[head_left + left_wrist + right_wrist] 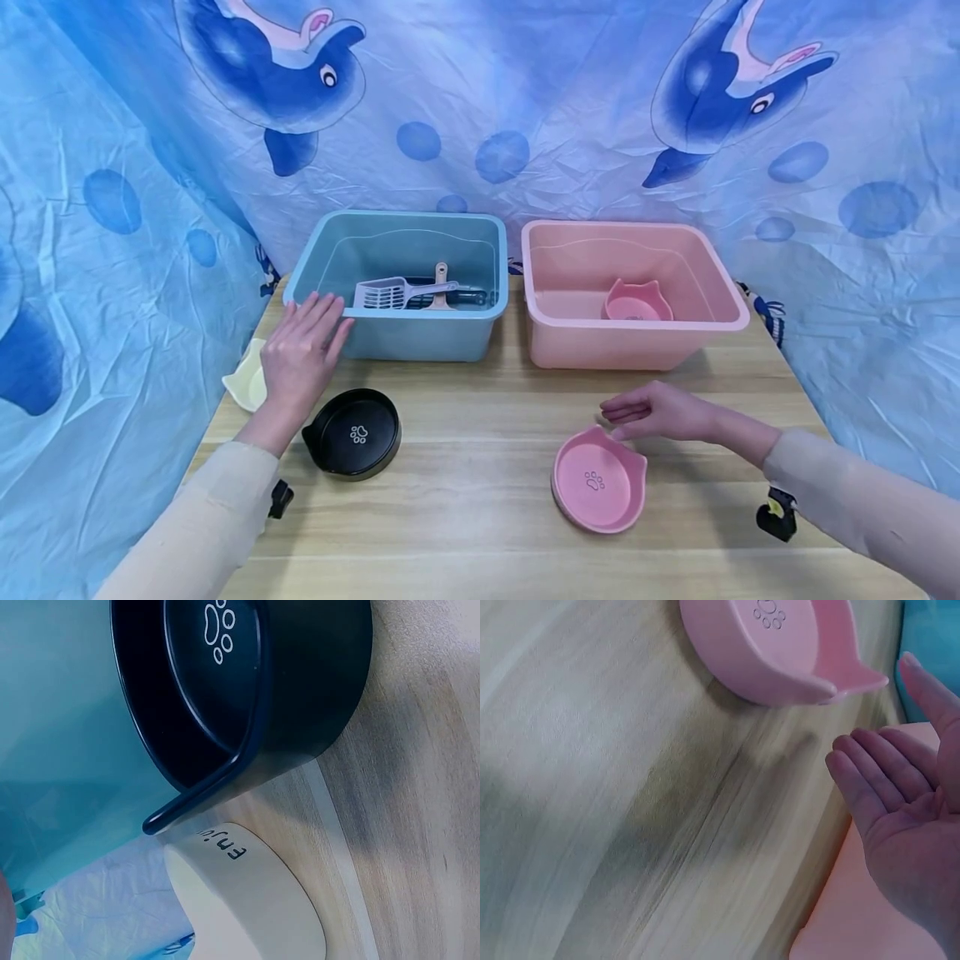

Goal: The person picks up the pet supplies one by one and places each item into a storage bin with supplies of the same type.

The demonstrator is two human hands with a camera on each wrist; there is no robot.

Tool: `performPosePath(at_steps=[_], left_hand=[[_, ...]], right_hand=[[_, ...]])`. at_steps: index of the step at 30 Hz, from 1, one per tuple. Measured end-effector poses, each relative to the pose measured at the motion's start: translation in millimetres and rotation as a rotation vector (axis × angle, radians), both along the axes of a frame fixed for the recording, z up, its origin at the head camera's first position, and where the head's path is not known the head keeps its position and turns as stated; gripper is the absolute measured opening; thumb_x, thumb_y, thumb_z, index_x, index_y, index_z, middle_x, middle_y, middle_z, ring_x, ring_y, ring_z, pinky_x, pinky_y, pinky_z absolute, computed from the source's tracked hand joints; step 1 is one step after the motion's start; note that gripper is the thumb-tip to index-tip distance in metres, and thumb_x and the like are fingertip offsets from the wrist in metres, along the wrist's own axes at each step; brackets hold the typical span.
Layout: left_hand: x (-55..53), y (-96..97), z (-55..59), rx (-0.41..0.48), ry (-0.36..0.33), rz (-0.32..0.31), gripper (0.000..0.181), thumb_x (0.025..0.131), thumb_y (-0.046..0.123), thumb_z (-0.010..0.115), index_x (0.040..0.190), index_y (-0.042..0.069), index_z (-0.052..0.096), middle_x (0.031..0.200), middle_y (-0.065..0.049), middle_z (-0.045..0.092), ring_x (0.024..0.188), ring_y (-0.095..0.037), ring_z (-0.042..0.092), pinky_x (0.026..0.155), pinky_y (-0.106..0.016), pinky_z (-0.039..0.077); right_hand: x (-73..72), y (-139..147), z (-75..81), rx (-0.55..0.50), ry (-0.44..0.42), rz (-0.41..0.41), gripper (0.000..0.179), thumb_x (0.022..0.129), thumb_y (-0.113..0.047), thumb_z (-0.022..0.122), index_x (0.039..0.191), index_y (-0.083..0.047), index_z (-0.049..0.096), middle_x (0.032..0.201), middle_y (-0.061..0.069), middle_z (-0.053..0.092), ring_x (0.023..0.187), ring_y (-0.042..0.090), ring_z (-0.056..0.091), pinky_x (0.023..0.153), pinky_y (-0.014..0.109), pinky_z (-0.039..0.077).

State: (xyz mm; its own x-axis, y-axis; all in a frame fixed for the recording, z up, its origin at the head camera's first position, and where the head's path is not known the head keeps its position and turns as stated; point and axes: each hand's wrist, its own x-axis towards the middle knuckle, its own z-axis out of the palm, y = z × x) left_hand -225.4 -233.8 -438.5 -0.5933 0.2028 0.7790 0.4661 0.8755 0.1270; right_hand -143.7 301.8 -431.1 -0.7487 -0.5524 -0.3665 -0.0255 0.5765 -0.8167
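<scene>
My left hand (302, 354), fingers straight, is at the front left of the blue bin (420, 337); whether it touches the rim I cannot tell. Below that hand on the table is a black cat-eared bowl (356, 437) with a paw print. A cream bowl (240, 892) stands beyond it, partly hidden by the hand in the head view. On the right, a pink cat-eared bowl (598, 487) sits on the table. My right hand (663, 414) hovers just beyond its ears, palm open and empty in the right wrist view, apart from the bowl there.
A pink bin (607, 346) at the back right holds another pink bowl (637, 302). Inside the blue bin lie a lilac litter scoop (386, 293), a pale-handled tool (441, 273) and something dark (472, 297). A blue dolphin-print curtain (465, 100) surrounds the wooden table (465, 508).
</scene>
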Motion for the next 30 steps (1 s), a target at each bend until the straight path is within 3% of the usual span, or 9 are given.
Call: performPosePath(at_steps=[7, 16, 22, 30], left_hand=[[-0.4, -0.2, -0.6, 0.002, 0.009, 0.0, 0.038, 0.096, 0.02, 0.081, 0.129, 0.003, 0.076, 0.127, -0.021, 0.074, 0.122, -0.044, 0.07, 0.113, -0.061, 0.05], [-0.6, 1.0, 0.1, 0.018, 0.007, 0.005, 0.037, 0.095, 0.019, 0.081, 0.129, 0.004, 0.077, 0.126, -0.021, 0.075, 0.123, -0.043, 0.07, 0.114, -0.06, 0.049], [0.3, -0.2, -0.3, 0.014, -0.002, 0.009, 0.038, 0.096, 0.019, 0.08, 0.13, 0.004, 0.076, 0.127, -0.021, 0.074, 0.124, -0.043, 0.07, 0.115, -0.059, 0.048], [0.0, 0.7, -1.1, 0.021, 0.002, 0.008, 0.038, 0.095, 0.019, 0.081, 0.129, 0.004, 0.076, 0.127, -0.021, 0.074, 0.123, -0.043, 0.07, 0.115, -0.059, 0.048]], right_hand=[[-4.4, -6, -13.4, -0.07, -0.107, -0.004, 0.055, 0.097, -0.015, 0.082, 0.14, 0.012, 0.062, 0.136, 0.024, 0.07, 0.128, 0.036, 0.069, 0.101, 0.028, 0.059], [-11.3, -15, -18.9, 0.03, -0.048, 0.038, 0.042, 0.094, -0.02, 0.084, 0.128, 0.004, 0.075, 0.115, 0.01, 0.081, 0.11, 0.017, 0.076, 0.093, 0.023, 0.06], [-17.4, -19, -16.9, 0.058, -0.04, 0.09, 0.032, 0.095, -0.018, 0.083, 0.121, 0.0, 0.079, 0.096, 0.006, 0.083, 0.088, 0.007, 0.07, 0.079, 0.019, 0.056], [-20.1, -21, -21.9, 0.011, -0.044, 0.127, 0.024, 0.095, -0.012, 0.081, 0.117, -0.002, 0.081, 0.096, 0.01, 0.083, 0.081, 0.006, 0.071, 0.072, 0.018, 0.056]])
